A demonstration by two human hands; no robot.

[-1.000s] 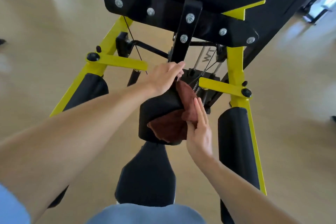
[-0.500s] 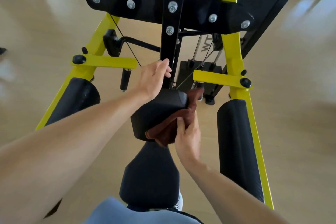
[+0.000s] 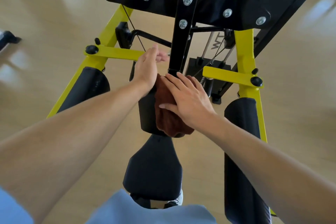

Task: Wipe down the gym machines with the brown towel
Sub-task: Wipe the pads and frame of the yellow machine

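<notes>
the right hand (image 3: pixel 189 99) is pressing flat, fingers straight and spread, on the crumpled brown cloth towel (image 3: pixel 170 114), which is lying over the right side of the small black padded rest (image 3: pixel 147 112) of the yellow and black steel gym machine (image 3: pixel 245 54). the left hand (image 3: pixel 147 70) is resting against the pad's upper left edge, fingers loosely curled, holding nothing.

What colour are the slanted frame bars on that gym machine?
Bright yellow. The frame bars show clearly in the head view, on either side of the black pad.
</notes>
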